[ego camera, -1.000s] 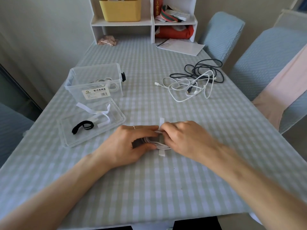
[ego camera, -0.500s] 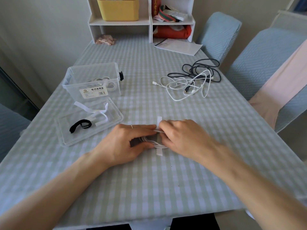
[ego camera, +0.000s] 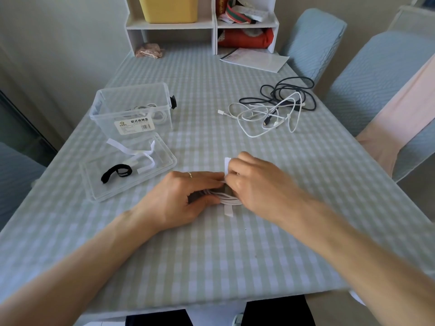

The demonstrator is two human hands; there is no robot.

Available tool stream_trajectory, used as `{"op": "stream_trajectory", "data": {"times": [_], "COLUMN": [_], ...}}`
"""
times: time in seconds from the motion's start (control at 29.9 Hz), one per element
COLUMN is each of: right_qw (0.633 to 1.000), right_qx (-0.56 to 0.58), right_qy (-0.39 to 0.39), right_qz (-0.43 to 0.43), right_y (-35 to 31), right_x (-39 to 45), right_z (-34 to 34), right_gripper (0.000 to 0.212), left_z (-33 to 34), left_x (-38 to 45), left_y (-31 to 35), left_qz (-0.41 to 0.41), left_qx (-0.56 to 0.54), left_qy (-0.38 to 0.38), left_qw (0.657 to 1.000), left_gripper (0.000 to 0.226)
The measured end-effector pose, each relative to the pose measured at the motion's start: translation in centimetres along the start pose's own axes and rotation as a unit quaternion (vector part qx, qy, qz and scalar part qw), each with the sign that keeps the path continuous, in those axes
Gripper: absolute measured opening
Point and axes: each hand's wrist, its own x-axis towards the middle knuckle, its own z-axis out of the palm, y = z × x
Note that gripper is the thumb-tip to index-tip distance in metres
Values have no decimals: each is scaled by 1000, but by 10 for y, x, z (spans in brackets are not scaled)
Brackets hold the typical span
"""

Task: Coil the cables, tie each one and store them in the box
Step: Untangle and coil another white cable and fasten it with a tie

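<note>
Little has shifted over the past second: both hands remain at the centre of the frame on the coil (ego camera: 226, 197), and the right hand (ego camera: 255, 184) now has the far end of the white tie (ego camera: 227, 166) lifted a little higher. The left hand (ego camera: 181, 196) curls around the coiled white cable, pinning it to the desk (ego camera: 235, 255), while the right fingers pinch the tie, whose near end pokes out below the coil. The step in hand appears to be tying this cable; next, the tie likely needs folding over and fastening. The box (ego camera: 131, 107), upper left, already holds white cable, its lid (ego camera: 128, 170) lying just below with spare ties. Loose cables (ego camera: 275, 107) wait at upper right.
</note>
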Motion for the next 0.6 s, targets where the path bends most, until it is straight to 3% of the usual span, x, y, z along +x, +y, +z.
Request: {"op": "stream_trajectory", "data": {"times": [0.2, 0.37, 0.47, 0.6], "right_qw": [1000, 993, 991, 982], "right_qx": [4, 45, 72, 152], "right_qy": [30, 76, 69, 47], "right_qz": [0, 80, 91, 105], "right_y": [-6, -1, 2, 5], "right_x": [-9, -14, -20, -23], "right_z": [3, 10, 15, 11], "right_gripper": [35, 26, 16, 30], "left_z": [-2, 3, 4, 3], "left_x": [4, 0, -1, 3], "left_y": [7, 3, 2, -5], "left_qz": [32, 40, 52, 77], "left_qx": [-3, 20, 31, 38], "left_qy": [-7, 23, 21, 2], "left_qw": [999, 999, 998, 996], "left_gripper": [24, 21, 22, 24]}}
